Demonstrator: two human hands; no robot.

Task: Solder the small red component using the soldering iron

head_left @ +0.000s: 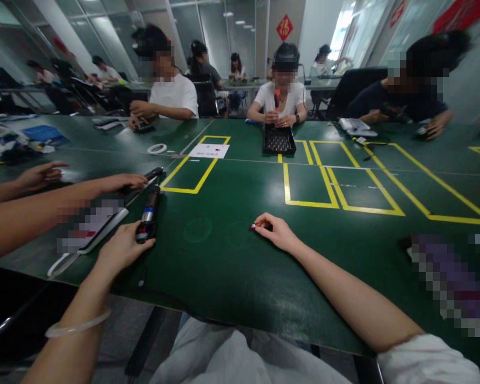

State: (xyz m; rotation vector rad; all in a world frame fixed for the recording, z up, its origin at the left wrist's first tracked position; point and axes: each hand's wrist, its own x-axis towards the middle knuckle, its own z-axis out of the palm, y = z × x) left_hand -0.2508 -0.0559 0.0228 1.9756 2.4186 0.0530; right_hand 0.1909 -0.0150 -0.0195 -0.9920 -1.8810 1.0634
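Handling seems unfinished: a black cylindrical tool [148, 214] is gripped by the left hand [122, 246], a red piece [253, 226] by the right hand [277, 231].

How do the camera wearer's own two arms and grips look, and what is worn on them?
Both the left grip and the right grip are without gloves. A thin, pale, rounded bangle circles the left forearm; no sleeve shows on that side. The right forearm has no bracelet, and a loose, pale grey sleeve gathers near the elbow.
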